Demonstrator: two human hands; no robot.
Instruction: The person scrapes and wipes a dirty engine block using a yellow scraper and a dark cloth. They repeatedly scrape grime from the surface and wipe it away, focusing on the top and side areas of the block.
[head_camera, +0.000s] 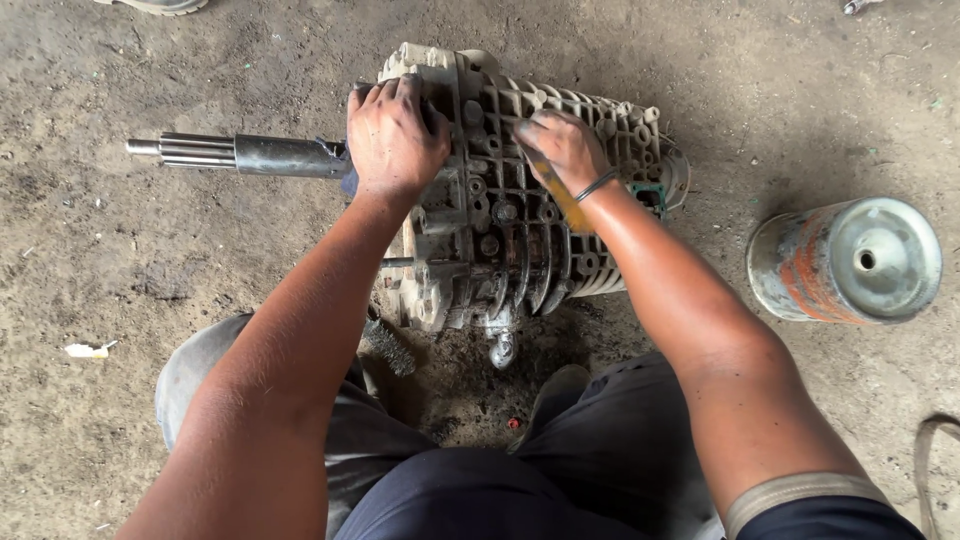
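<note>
Grey ribbed gearbox housing (520, 200) lies left-to-right, shaft (240, 155) pointing left; left hand (393, 135) presses flat, fingers spread, right hand (562, 148) grips a yellow-handled tool (562, 200) over its middle.

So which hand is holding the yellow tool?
The right hand. It grips a yellow-handled tool against the ribbed gearbox. The left hand holds no tool; it rests flat on the gearbox end near the shaft.
</note>
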